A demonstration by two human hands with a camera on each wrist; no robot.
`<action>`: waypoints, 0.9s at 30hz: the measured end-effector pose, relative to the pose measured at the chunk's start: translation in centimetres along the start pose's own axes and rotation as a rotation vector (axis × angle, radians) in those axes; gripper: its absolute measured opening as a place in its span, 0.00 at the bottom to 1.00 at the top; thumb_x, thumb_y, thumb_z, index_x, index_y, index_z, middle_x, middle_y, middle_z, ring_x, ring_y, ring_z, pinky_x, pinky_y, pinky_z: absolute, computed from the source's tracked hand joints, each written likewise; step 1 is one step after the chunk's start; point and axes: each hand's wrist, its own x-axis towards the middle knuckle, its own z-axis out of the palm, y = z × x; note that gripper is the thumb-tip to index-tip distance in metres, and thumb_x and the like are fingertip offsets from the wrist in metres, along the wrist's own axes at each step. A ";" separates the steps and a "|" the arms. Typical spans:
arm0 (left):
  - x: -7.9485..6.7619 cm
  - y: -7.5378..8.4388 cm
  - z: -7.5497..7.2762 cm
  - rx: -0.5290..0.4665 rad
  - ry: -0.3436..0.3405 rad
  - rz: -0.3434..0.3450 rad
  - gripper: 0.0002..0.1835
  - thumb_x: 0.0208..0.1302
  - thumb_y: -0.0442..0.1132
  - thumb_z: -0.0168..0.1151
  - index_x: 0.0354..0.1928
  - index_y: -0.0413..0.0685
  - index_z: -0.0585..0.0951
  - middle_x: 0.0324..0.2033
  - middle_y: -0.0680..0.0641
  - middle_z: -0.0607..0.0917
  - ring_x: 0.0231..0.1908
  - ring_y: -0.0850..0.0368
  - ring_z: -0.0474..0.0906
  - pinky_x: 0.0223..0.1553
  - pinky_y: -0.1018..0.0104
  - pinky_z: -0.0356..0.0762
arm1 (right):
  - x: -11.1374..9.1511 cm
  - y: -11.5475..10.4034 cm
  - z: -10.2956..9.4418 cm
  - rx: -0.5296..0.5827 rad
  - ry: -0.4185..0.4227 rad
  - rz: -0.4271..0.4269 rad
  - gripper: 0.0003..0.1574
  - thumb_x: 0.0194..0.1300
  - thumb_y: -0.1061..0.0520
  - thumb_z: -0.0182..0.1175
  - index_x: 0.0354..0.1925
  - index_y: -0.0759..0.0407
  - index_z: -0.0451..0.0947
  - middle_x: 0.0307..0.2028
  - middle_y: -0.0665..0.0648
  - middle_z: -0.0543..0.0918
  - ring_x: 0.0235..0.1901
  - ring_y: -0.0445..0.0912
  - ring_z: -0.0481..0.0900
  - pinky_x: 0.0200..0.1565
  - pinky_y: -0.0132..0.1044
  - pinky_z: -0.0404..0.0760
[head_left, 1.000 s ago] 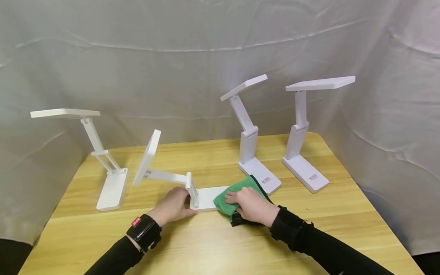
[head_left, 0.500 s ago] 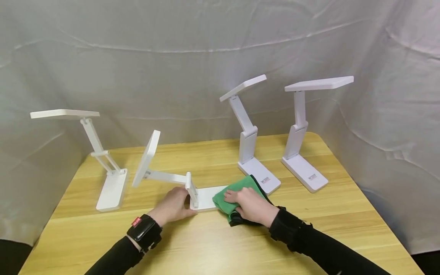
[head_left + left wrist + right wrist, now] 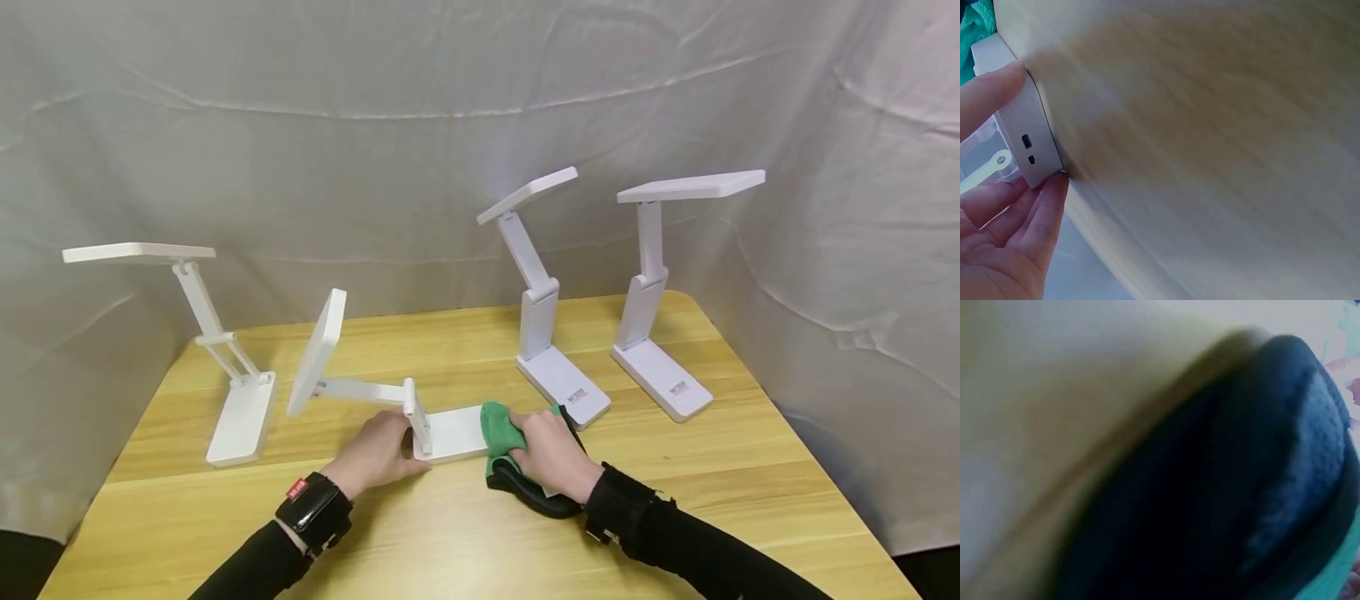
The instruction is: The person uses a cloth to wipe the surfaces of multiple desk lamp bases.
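Note:
A white folding desk lamp (image 3: pixel 456 435) stands at the near middle of the table, its arm and head leaning left. My left hand (image 3: pixel 377 450) pinches the left end of its base between thumb and fingers; two small ports show on that end face (image 3: pixel 1034 140) in the left wrist view. My right hand (image 3: pixel 557 454) grips a green cloth (image 3: pixel 497 432) with a black edge, bunched over the right end of the base. That end is hidden under the cloth. In the right wrist view the cloth's dark side (image 3: pixel 1210 487) fills much of the picture, blurred.
Another white lamp (image 3: pixel 242 421) stands at the left. Two more, one lamp (image 3: pixel 564 385) behind my right hand and one lamp (image 3: pixel 662 379) farther right, stand with raised heads. The wooden table (image 3: pixel 420 542) is backed by a grey curtain (image 3: pixel 337 183).
My right hand has drawn the cloth rightward and toward me, bunching it and uncovering more of the lamp base. My left hand keeps its hold on the lamp.

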 end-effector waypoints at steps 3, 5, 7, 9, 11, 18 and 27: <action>-0.1 0.0 0.0 0.006 -0.002 -0.015 0.23 0.39 0.45 0.77 0.40 0.49 0.81 0.40 0.47 0.83 0.41 0.51 0.79 0.47 0.55 0.77 | -0.3 -0.1 0.0 0.011 0.009 0.001 0.22 0.52 0.61 0.68 0.47 0.66 0.79 0.23 0.49 0.79 0.20 0.36 0.69 0.20 0.28 0.71; -0.2 0.0 -0.1 0.008 -0.002 -0.016 0.24 0.38 0.44 0.77 0.41 0.48 0.81 0.40 0.46 0.83 0.41 0.50 0.79 0.48 0.55 0.77 | -0.3 -0.1 0.0 0.051 -0.011 0.011 0.30 0.53 0.58 0.68 0.52 0.70 0.75 0.26 0.54 0.81 0.21 0.37 0.72 0.22 0.29 0.73; -0.2 0.0 -0.2 0.009 -0.002 -0.010 0.25 0.38 0.44 0.77 0.42 0.47 0.80 0.40 0.46 0.84 0.42 0.50 0.79 0.48 0.55 0.77 | 0.0 -0.2 0.1 0.090 -0.035 0.022 0.41 0.54 0.53 0.69 0.59 0.74 0.68 0.34 0.60 0.84 0.26 0.39 0.77 0.28 0.31 0.78; -0.1 0.1 -0.2 0.006 -0.002 -0.004 0.25 0.38 0.44 0.77 0.42 0.46 0.80 0.41 0.45 0.84 0.42 0.50 0.79 0.48 0.55 0.77 | 0.3 -0.2 0.1 0.117 -0.059 0.034 0.49 0.53 0.49 0.70 0.63 0.75 0.62 0.41 0.65 0.83 0.32 0.42 0.80 0.35 0.35 0.80; -0.1 0.1 -0.2 0.008 -0.002 0.001 0.25 0.38 0.43 0.77 0.42 0.46 0.80 0.41 0.45 0.84 0.42 0.50 0.79 0.48 0.55 0.77 | 0.5 -0.1 0.2 0.113 -0.062 0.035 0.52 0.52 0.48 0.71 0.64 0.74 0.61 0.46 0.66 0.82 0.38 0.44 0.80 0.40 0.37 0.81; -0.2 0.1 -0.3 0.003 -0.013 -0.015 0.24 0.39 0.44 0.77 0.42 0.48 0.80 0.41 0.46 0.84 0.42 0.50 0.79 0.49 0.54 0.77 | 0.2 -0.2 -0.1 0.055 -0.046 0.017 0.34 0.52 0.61 0.68 0.57 0.72 0.71 0.32 0.57 0.83 0.23 0.38 0.73 0.24 0.30 0.74; -0.1 0.3 -0.4 -0.008 -0.016 -0.028 0.26 0.38 0.44 0.77 0.43 0.47 0.81 0.41 0.45 0.84 0.42 0.49 0.79 0.49 0.54 0.77 | 1.1 -0.4 0.0 0.032 -0.076 -0.007 0.43 0.51 0.51 0.71 0.58 0.72 0.68 0.32 0.56 0.82 0.27 0.40 0.77 0.29 0.32 0.78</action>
